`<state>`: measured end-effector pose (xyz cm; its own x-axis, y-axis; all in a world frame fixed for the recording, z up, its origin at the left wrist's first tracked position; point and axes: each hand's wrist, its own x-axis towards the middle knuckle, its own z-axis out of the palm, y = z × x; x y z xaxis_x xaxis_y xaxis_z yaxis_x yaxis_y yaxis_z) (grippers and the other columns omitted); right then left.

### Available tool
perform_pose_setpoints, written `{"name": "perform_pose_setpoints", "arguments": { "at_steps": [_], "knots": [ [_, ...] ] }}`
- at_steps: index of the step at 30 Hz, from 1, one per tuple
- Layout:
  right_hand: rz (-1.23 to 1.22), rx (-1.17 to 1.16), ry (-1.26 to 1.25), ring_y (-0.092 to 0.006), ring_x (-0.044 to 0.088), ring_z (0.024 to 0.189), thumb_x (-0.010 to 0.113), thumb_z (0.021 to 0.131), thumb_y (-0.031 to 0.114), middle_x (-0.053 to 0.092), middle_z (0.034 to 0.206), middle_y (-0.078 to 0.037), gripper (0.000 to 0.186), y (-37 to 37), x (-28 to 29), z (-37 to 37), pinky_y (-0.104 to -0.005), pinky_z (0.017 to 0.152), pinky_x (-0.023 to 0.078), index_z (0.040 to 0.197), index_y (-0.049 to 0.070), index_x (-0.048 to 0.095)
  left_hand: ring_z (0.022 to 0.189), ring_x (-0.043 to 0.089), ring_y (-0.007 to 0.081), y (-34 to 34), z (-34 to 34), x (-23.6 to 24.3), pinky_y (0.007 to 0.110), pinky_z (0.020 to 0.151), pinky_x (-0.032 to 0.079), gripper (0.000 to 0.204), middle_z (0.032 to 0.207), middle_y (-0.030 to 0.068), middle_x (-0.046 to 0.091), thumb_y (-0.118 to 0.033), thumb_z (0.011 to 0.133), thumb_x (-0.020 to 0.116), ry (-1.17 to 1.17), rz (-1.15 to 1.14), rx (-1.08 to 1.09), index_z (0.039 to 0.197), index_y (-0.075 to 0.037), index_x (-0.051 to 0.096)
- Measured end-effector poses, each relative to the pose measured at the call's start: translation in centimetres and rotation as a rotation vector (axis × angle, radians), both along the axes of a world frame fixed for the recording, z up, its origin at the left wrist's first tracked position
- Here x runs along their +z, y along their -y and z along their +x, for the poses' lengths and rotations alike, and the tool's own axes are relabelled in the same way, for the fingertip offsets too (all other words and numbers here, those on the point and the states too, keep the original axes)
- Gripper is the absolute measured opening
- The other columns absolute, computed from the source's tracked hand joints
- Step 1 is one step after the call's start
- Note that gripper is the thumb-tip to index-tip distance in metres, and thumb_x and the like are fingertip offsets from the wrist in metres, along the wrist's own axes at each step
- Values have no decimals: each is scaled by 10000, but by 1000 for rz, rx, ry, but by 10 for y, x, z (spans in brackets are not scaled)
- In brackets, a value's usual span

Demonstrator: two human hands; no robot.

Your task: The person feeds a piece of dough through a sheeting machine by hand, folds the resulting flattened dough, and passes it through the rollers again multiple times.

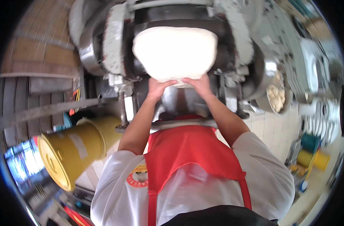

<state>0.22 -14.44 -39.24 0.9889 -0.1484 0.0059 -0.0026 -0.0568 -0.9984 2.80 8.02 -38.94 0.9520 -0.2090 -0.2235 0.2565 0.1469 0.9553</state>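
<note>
A large, pale sheet of dough (pixel 175 52) lies over the dark roller of a dough sheeter (pixel 113 41), its surface washed out by glare. At the dough's near edge, my left hand (pixel 157 87) grips the left side, thumb on top pointing inward. My right hand (pixel 200 84) mirrors it on the right, the two thumbs nearly meeting. The fingers of both hands are hidden under the dough. Below them slopes the machine's shiny metal chute (pixel 175 100), with a metal bar (pixel 183 123) across its near end.
A yellow lidded bin (pixel 72 148) stands on the left, beside shelving (pixel 32 101). On the right, a metal bowl (pixel 279 98) contains rough dough pieces. A threaded rod (pixel 122 109) hangs at the machine's left side. Green and yellow containers (pixel 311 150) sit far right.
</note>
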Motion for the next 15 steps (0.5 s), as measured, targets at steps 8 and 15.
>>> {"name": "perform_pose_setpoints", "arguments": {
  "at_steps": [8, 15],
  "knots": [
    [234, -304, -7, -168, 696, 985, 864, 821, 131, 739, 1095, -124, 443, 9, 61, -7, -289, 887, 543, 1158, -58, 646, 1042, 672, 166, 12, -27, 72, 278, 958, 500, 399, 1185, 136, 711, -60, 963, 726, 201, 29, 401, 1308, 78, 582],
    [84, -502, 1, -175, 658, 1080, 757, 917, 98, 701, 1178, -122, 409, 41, -4, -73, -282, 959, 508, 1275, -47, 622, 1436, 450, 322, -1, -111, -21, 421, 1201, 334, 660, 1504, 251, 479, -91, 938, 725, 90, 188, 393, 1491, 41, 391]
  ]
}}
